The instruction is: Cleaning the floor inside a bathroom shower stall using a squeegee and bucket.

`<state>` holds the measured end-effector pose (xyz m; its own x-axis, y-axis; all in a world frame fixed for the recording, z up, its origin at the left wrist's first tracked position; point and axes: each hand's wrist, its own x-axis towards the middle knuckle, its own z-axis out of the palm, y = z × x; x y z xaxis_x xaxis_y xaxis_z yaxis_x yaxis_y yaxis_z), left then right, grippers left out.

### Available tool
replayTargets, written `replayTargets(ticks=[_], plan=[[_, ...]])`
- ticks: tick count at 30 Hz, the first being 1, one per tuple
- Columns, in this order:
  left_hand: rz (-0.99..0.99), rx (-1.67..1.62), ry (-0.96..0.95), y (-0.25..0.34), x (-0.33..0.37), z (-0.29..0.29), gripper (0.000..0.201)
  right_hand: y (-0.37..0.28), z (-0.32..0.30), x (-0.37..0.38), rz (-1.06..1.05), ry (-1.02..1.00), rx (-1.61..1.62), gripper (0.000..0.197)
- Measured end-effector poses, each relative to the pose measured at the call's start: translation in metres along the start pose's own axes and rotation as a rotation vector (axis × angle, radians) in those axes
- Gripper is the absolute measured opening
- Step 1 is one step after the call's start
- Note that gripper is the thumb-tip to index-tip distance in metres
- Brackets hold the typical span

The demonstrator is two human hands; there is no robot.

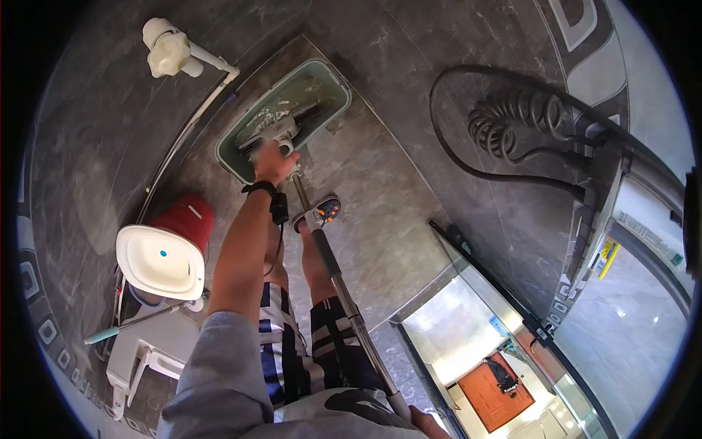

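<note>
My left hand, with a dark band on the wrist, is closed on the joint of a mop just above its grey-white head. The mop head lies tilted inside a grey-green rectangular tub with some murky water in it. From the head, the mop's metal pole with a dark grip runs down past my legs to the lower edge. There my right hand is closed at the pole's upper part, mostly cut off by the frame and my shirt.
A white basin sits on a red bucket at left. Below stands a pale plastic stool by a teal-handled rod. A white pipe valve stands at upper left. A dark coiled hose hangs at right, above a glass-edged doorway.
</note>
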<state>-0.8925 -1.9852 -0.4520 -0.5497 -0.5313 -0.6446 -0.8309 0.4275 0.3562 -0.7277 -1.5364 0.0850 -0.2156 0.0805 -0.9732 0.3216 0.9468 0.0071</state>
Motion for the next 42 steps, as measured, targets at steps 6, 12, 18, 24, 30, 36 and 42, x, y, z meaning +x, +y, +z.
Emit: replayTargets(ticks=[6,12,18,24,30,36,42], plan=[[0.085,-0.015,-0.106,-0.006,0.03,-0.011,0.069,-0.155,-0.062,-0.019,0.147,-0.132,0.105,0.032],[0.126,-0.054,-0.14,-0.004,0.045,-0.014,0.068,-0.225,-0.089,-0.019,0.349,-0.217,0.092,0.036],[0.246,0.337,0.121,0.0,0.046,-0.004,0.075,-0.219,-0.083,-0.018,0.366,-0.216,0.043,0.055],[0.315,0.123,0.266,0.014,0.009,0.033,0.081,-0.227,-0.087,-0.014,0.336,-0.209,0.111,0.036],[0.253,0.122,0.268,0.006,0.007,0.046,0.092,-0.217,-0.087,-0.013,0.311,-0.187,0.163,0.031],[0.073,0.007,0.361,0.023,0.039,0.043,0.081,-0.219,-0.089,-0.011,0.323,-0.155,0.158,0.028],[0.046,0.1,0.114,0.024,0.067,0.039,0.087,-0.207,-0.09,-0.011,0.295,-0.143,0.145,0.028]])
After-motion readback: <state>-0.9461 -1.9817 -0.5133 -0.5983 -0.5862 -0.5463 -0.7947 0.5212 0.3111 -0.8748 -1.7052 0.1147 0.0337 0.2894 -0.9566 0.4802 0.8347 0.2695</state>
